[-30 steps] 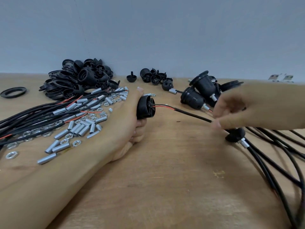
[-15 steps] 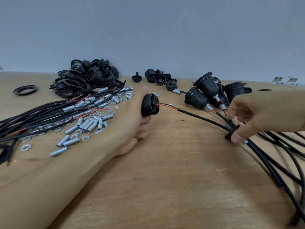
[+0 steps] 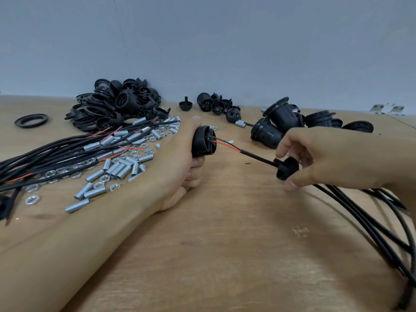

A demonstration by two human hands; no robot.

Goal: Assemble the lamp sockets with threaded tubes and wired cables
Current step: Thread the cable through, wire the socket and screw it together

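Head view
Left hand: the left hand (image 3: pixel 180 163) lies on its side on the wooden desk (image 3: pixel 225 255), fingers curled round a black socket body (image 3: pixel 203 141), thumb straight up along its far side.
Socket body: held just above the desk, near the middle; its short axis runs left to right, and the ribbed wired end faces right, toward the other hand.
Cable: a black cable (image 3: pixel 254 155) leaves that end, red and black cores bared at the socket; it slopes down to the right, passes through the cap and trails off toward the lower right corner.
Right hand: the right hand (image 3: pixel 333 158) pinches a black socket cap (image 3: pixel 287 168) between thumb below and fingers above; the index finger is raised.
Socket cap: threaded on the cable, apart from the socket body, its open face apparently turned left toward it, though blur makes this unsure.
Threaded tubes: silver threaded tubes (image 3: pixel 117 170) and nuts (image 3: pixel 32 199) lie scattered left of the forearm, beside a bundle of wired cables (image 3: pixel 56 152).
Spare parts: a heap of black parts (image 3: pixel 117 104) sits at the back left.
Finished sockets: finished sockets (image 3: pixel 283 122) lie on their sides behind the right hand.
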